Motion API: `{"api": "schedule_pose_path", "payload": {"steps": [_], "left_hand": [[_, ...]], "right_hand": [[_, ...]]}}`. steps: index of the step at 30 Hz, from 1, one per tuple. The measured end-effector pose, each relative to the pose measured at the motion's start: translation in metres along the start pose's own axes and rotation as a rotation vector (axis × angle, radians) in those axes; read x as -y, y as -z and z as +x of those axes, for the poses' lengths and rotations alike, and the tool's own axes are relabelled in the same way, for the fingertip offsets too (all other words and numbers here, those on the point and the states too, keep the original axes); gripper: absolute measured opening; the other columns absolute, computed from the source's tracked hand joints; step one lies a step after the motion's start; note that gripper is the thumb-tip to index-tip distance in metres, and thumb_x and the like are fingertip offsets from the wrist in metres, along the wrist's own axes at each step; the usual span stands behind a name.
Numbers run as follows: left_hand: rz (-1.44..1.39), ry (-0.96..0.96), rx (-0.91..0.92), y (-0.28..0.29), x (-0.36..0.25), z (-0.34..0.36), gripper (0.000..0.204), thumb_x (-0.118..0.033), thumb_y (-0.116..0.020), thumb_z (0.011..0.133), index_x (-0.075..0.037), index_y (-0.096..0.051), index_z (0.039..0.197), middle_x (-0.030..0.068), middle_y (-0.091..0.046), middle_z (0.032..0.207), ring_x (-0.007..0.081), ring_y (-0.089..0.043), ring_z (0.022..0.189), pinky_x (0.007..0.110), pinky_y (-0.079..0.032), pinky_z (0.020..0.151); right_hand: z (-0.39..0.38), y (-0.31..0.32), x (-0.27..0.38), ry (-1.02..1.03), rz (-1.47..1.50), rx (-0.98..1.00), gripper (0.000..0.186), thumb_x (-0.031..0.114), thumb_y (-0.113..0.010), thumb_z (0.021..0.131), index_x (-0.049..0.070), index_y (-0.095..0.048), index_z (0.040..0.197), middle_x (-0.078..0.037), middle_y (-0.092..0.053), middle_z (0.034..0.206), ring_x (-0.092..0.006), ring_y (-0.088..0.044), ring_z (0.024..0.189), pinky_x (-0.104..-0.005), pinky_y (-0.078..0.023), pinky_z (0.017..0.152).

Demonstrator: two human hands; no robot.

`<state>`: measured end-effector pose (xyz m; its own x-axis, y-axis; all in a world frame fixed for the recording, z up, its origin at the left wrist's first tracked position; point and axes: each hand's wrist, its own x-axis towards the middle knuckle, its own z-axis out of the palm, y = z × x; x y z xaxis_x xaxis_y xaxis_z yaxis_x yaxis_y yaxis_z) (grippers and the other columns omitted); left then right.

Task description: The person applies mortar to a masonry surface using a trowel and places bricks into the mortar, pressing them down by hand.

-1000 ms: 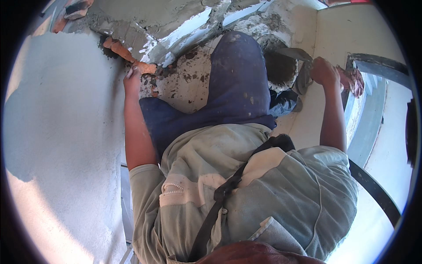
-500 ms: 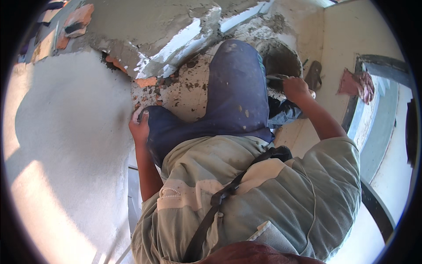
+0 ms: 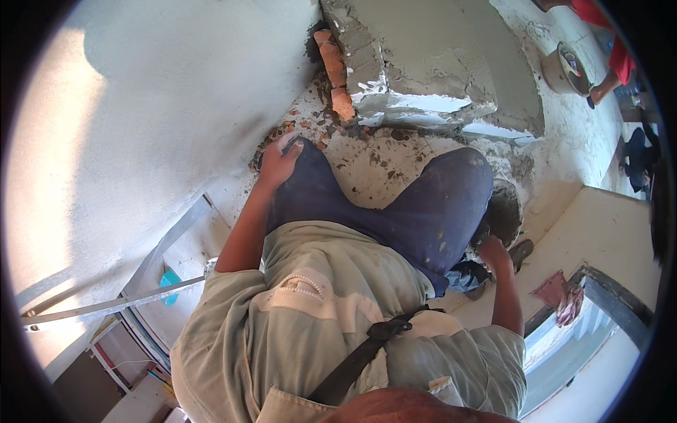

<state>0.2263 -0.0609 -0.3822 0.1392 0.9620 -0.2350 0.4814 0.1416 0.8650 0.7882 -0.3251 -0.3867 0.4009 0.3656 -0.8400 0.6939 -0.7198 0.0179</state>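
Observation:
My left hand [image 3: 281, 161] rests on my left knee, its whitened fingers spread over the dark blue trousers [image 3: 317, 187]. Beside my right thigh, my right hand [image 3: 497, 254] is closed round the handle of what looks like a trowel; its blade [image 3: 477, 238] is mostly hidden by my leg and the bucket's shade. That hand is at the near rim of a mortar-smeared bucket [image 3: 506, 211]. Ahead of my knees stands a low block [image 3: 423, 53] coated in wet grey mortar, with bare white patches along its near edge. Broken orange brick [image 3: 331, 60] shows at its left end.
A pale wall [image 3: 176, 106] rises on my left. Mortar crumbs litter the floor [image 3: 370, 166] between my knees. A metal straightedge [image 3: 116, 304] lies at lower left. At far right are another bucket [image 3: 564, 69], a person in red [image 3: 620, 60] and a pink cloth [image 3: 559, 296].
My view has swung to the right, bringing the other bucket and the person in red into sight. My left hand stays on the knee; my right hand stays by the bucket, lower in view.

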Motion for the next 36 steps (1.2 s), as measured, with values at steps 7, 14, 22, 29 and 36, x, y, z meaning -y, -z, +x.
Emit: {"api": "schedule_pose_path", "payload": {"steps": [7, 14, 22, 29, 36], "left_hand": [[-0.369, 0.128, 0.09, -0.082, -0.012, 0.066, 0.064, -0.043, -0.04, 0.106, 0.0, -0.03, 0.152, 0.0196, -0.049, 0.145, 0.0236, -0.043, 0.136, 0.034, -0.033, 0.111], [-0.375, 0.157, 0.149, -0.073, -0.022, 0.086, 0.08, -0.06, -0.038, 0.1, 0.002, -0.033, 0.15, 0.0249, -0.045, 0.147, 0.0347, -0.042, 0.138, 0.039, -0.036, 0.109], [0.393, 0.226, 0.155, 0.018, 0.017, 0.063, 0.083, -0.063, -0.047, 0.094, 0.002, -0.042, 0.146, 0.027, -0.044, 0.146, 0.0374, -0.042, 0.138, 0.044, -0.033, 0.113], [0.402, 0.139, -0.241, 0.012, 0.075, 0.011, 0.064, -0.051, -0.059, 0.091, -0.001, -0.06, 0.13, 0.0252, -0.059, 0.129, 0.0401, -0.053, 0.125, 0.051, -0.034, 0.11], [0.278, 0.06, -0.296, 0.017, 0.077, 0.028, 0.054, -0.041, -0.065, 0.088, 0.003, -0.063, 0.12, 0.0254, -0.06, 0.126, 0.0407, -0.053, 0.122, 0.048, -0.037, 0.107]], "right_hand": [[-0.047, -0.008, -0.029, -0.115, 0.886, 0.086, 0.029, 0.041, -0.059, 0.082, 0.012, -0.055, 0.081, -0.004, -0.051, 0.062, -0.0182, -0.047, 0.046, -0.0332, -0.038, 0.041], [-0.091, -0.007, -0.041, 0.081, 1.117, -0.023, 0.031, 0.04, -0.058, 0.083, 0.009, -0.056, 0.084, -0.003, -0.05, 0.061, -0.0157, -0.045, 0.042, -0.0325, -0.04, 0.038], [-0.182, 0.061, 0.116, 0.653, 1.179, 0.302, 0.047, 0.032, -0.058, 0.076, -0.005, -0.055, 0.104, -0.01, -0.054, 0.073, -0.0171, -0.052, 0.048, -0.0279, -0.045, 0.044], [-0.171, 0.01, 0.329, 0.912, 1.128, 0.653, 0.039, 0.018, -0.05, 0.09, -0.002, -0.048, 0.124, -0.013, -0.056, 0.095, -0.0187, -0.056, 0.058, -0.0322, -0.051, 0.049], [-0.055, -0.063, 0.521, 0.982, 0.48, -0.812, 0.036, 0.018, -0.056, 0.088, -0.006, -0.045, 0.112, -0.026, -0.06, 0.101, -0.0393, -0.067, 0.084, -0.0482, -0.055, 0.074]]}}
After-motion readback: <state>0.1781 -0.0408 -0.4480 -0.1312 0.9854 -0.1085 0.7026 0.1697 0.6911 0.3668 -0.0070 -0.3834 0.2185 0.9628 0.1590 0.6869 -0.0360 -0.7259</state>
